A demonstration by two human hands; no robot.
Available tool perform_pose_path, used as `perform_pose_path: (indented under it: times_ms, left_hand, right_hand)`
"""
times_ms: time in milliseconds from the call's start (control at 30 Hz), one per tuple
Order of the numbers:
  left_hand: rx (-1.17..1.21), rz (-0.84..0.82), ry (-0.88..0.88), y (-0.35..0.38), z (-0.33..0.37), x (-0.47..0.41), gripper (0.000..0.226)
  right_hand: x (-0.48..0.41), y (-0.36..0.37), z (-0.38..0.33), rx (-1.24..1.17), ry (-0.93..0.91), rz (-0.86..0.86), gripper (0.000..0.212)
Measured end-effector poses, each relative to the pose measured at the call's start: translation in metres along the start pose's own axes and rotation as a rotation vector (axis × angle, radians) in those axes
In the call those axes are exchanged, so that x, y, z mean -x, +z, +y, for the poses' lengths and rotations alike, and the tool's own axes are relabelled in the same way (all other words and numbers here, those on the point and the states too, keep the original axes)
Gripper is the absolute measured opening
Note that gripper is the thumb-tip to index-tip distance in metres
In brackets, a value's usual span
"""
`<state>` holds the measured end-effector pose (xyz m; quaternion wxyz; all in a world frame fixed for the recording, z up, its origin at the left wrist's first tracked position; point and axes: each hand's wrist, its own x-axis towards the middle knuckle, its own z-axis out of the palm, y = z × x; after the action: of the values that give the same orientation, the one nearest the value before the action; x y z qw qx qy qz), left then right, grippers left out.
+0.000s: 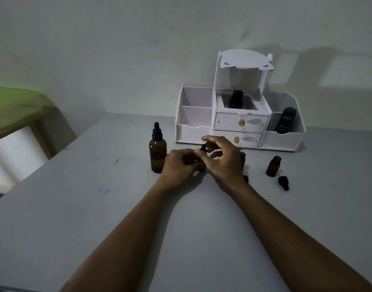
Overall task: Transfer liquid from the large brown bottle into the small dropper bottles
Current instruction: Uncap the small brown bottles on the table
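Note:
The large brown bottle (157,153) stands upright on the grey table with its black dropper cap on, just left of my hands. My left hand (178,165) grips a small brown dropper bottle (202,167), mostly hidden by the fingers. My right hand (222,160) pinches that bottle's black dropper cap (203,147) from above. Another small bottle (242,159) is partly hidden behind my right hand. An uncapped small bottle (273,166) stands to the right, with a loose black dropper cap (283,182) lying in front of it. A second loose cap (245,178) peeks out by my right wrist.
A white desktop organiser (239,123) with two drawers stands against the wall behind the bottles. It holds a black bottle (235,100) in its middle bin and a black tube (286,120) in its right bin. A green-covered wooden piece of furniture (16,108) sits at far left.

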<state>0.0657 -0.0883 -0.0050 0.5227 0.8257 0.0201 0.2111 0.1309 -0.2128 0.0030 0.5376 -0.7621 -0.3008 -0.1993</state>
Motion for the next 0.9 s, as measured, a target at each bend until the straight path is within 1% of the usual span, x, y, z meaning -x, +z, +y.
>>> perform_pose_path:
  times_ms: [67, 200, 333, 433, 533, 633, 700, 800, 900]
  left_hand:
    - [0.008, -0.004, -0.005, 0.0009, -0.0005, 0.0001, 0.027]
    - [0.005, 0.004, -0.005, 0.0004, -0.0011, -0.0015, 0.028]
    - [0.001, 0.0, -0.016, -0.0005, -0.0012, -0.0026, 0.026]
    - [0.018, 0.0, -0.026, 0.0006, -0.0004, -0.0003, 0.03]
    - [0.014, 0.006, -0.024, 0.0002, 0.0013, 0.0008, 0.026]
    - [-0.004, 0.005, -0.019, -0.0004, 0.0028, 0.0005, 0.022]
    - [-0.008, -0.006, -0.018, -0.0001, 0.0041, 0.0013, 0.023]
    - [0.009, -0.01, -0.013, 0.0001, 0.0032, 0.0011, 0.03]
    - [-0.002, 0.003, -0.009, -0.0006, 0.0025, 0.0001, 0.028]
  right_hand:
    - [0.0007, -0.0007, -0.0005, -0.035, 0.022, -0.028, 0.034]
    - [-0.0001, 0.0, 0.0013, 0.001, 0.043, -0.035, 0.028]
    - [-0.0004, -0.0028, 0.0008, -0.022, 0.066, -0.013, 0.034]
    - [0.0, -0.0026, 0.0013, -0.045, 0.092, -0.054, 0.03]
    - [-0.0021, -0.0013, 0.0023, -0.02, 0.1, -0.027, 0.024]
    - [-0.002, -0.0011, 0.0004, -0.014, 0.055, -0.001, 0.03]
    - [-0.0001, -0.0011, -0.0008, -0.026, 0.037, -0.008, 0.034]
    - [-0.0004, -0.0011, 0.0015, -0.025, 0.073, -0.038, 0.03]
    - [-0.0028, -0.0011, 0.0033, 0.006, 0.081, -0.018, 0.025]
